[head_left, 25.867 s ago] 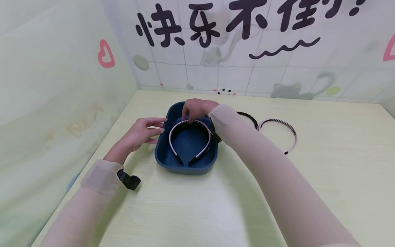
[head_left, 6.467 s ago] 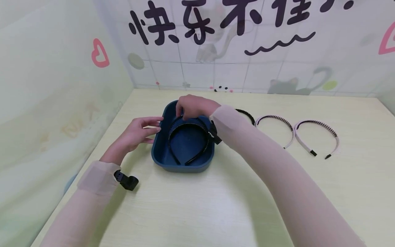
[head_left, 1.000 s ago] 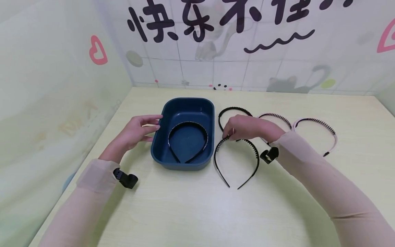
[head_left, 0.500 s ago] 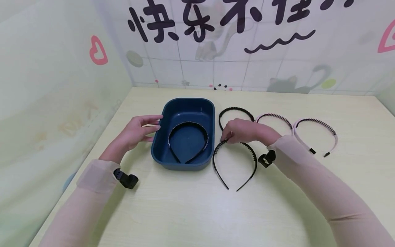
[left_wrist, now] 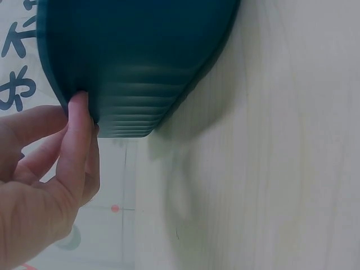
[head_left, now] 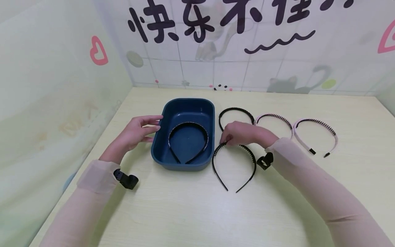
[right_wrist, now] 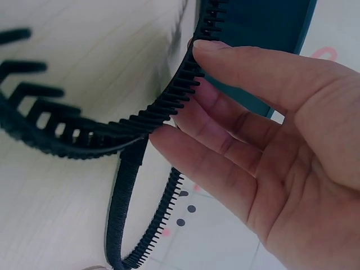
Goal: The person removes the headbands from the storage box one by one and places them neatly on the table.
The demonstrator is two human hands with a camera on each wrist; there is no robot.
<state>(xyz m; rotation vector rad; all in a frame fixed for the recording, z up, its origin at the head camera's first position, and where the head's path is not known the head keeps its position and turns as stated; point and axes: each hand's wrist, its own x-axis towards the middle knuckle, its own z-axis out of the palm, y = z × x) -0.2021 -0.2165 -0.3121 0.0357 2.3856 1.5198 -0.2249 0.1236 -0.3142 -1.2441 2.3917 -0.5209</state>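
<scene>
Back wall, white panel with a pale tile grid (head_left: 172,73): I read large dark rounded Chinese characters, 快 (head_left: 160,25), 乐 (head_left: 198,23), 不 (head_left: 240,22). Fourth and whatever follows cut by top edge; I won't swear to them. Dark wavy line (head_left: 282,43) beneath. Pink outlined heart (head_left: 98,61) on the pale green left wall (head_left: 55,79); faint brown marks (head_left: 78,116) there, illegible to me. Left wrist view: dark character strokes (left_wrist: 17,90) on the wall, sideways, cropped.

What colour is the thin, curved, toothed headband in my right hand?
Black; the thin, curved, toothed headband shows best in the right wrist view.
</scene>
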